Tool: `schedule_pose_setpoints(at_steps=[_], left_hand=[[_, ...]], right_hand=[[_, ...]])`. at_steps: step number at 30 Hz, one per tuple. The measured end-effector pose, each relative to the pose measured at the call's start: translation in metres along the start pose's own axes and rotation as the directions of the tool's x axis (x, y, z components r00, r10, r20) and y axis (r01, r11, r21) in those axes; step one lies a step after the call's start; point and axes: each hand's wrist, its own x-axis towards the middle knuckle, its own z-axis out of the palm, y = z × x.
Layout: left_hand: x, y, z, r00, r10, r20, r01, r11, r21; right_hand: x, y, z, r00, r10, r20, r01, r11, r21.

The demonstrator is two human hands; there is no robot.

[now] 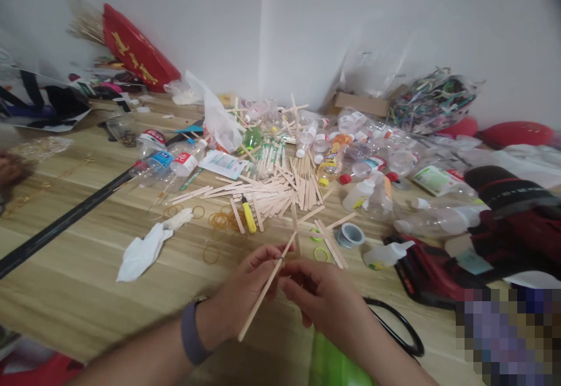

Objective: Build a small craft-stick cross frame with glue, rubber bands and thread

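A thin wooden stick (pixel 260 301) slants across my left hand (pixel 245 286), which is closed around it and wears a grey band at the wrist. My right hand (pixel 324 292) meets the left at the stick's upper part, its fingers bent and pinched near a small dark spot there. What the right fingertips hold is too small to make out. Just beyond the hands, other flat sticks lie crossed, near a pile of wooden sticks (pixel 274 196). A yellow-handled tool (pixel 249 216) rests at the pile's front edge.
Plastic bottles (pixel 370 164) crowd the back right. Rubber bands (pixel 221 220), a white glove (pixel 144 251), a grey spool (pixel 349 235) and a glue bottle (pixel 385 254) lie around the hands. A black pole (pixel 65 222) crosses the left. Another person's hand (pixel 11 169) shows at the far left.
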Motion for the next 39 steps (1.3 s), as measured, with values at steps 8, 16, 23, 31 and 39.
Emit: schedule_pose_setpoints(at_steps=[8,16,23,31,39], left_hand=[[0.004,-0.006,-0.004,1.0,-0.005,0.017,0.004,1.0,0.015],[0.005,-0.006,-0.006,0.999,0.036,-0.007,-0.036,0.999,0.035],[0.003,-0.005,-0.007,0.992,0.122,-0.021,-0.118,0.985,0.128],[0.005,-0.003,-0.008,0.983,0.152,-0.104,-0.135,0.978,0.16],[0.002,-0.005,-0.006,0.997,0.072,-0.03,-0.072,0.997,0.009]], right_hand=[[-0.003,-0.003,-0.003,0.999,-0.036,-0.019,0.034,0.993,-0.116],[-0.004,0.0,-0.01,0.999,-0.035,-0.009,0.033,0.981,-0.19],[-0.014,-0.004,0.002,0.969,0.127,0.212,-0.156,0.98,0.126],[-0.02,0.001,0.022,0.956,0.071,0.283,-0.103,0.989,0.102],[-0.001,0.006,0.006,0.998,0.057,0.03,-0.061,0.987,0.148]])
